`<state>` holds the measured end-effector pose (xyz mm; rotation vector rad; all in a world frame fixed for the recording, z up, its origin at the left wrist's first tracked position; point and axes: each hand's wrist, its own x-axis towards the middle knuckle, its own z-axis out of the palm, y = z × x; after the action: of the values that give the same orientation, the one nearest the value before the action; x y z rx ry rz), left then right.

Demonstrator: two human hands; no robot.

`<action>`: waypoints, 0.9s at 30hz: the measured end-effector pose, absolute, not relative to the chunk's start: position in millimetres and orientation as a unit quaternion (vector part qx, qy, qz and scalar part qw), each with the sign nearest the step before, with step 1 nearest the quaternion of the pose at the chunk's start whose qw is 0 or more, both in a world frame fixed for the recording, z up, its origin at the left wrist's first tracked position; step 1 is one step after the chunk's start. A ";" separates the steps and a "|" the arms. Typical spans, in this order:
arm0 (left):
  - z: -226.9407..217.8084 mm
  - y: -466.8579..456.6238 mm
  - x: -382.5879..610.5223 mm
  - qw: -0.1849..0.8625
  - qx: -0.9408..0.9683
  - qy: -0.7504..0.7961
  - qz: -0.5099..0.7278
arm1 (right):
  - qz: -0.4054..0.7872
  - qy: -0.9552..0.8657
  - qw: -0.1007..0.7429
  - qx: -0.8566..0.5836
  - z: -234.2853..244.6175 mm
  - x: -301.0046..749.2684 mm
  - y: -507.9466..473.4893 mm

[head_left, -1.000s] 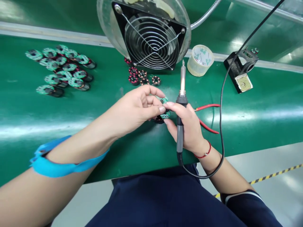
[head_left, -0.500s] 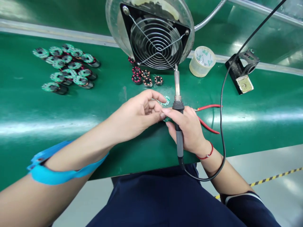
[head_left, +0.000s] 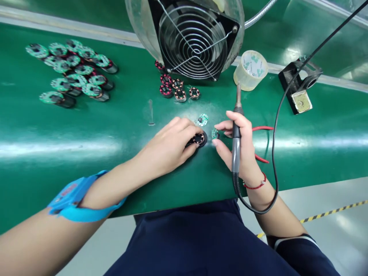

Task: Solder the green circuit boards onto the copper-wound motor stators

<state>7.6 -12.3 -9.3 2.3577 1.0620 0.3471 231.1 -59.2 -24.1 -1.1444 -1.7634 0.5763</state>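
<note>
My left hand (head_left: 175, 143) is closed around a copper-wound motor coil (head_left: 198, 139) with a round black base, low over the green table. Just to its right, my right hand (head_left: 237, 143) has a small round green circuit board (head_left: 214, 133) between thumb and fingertips. The same hand also holds a soldering iron (head_left: 236, 149), which lies across the fingers with its metal tip pointing away from me. Another round circuit board (head_left: 202, 120) with a dark part on it rests on the table beyond the two hands.
Red-handled pliers (head_left: 261, 158) lie partly behind my right hand. Several loose coils (head_left: 180, 95) sit before a fan (head_left: 197, 50). A tape roll (head_left: 250, 71) and an iron stand (head_left: 299, 86) are at the back right. Several coils with boards (head_left: 76, 80) stand left. The iron's cable (head_left: 275, 145) loops by my right arm.
My hands have moved apart. The right one shifted right with the soldering iron and the small board; the coil in my left hand now shows.
</note>
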 end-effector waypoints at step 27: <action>-5.0 1.7 -4.8 0.433 0.783 0.396 0.206 | 0.209 -0.792 0.347 -0.457 -22.9 207.8 -54.8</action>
<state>-4.8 1.7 -5.0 1.9523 0.9870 0.5129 207.8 -54.8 -22.9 -1.1865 -2.0530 0.5408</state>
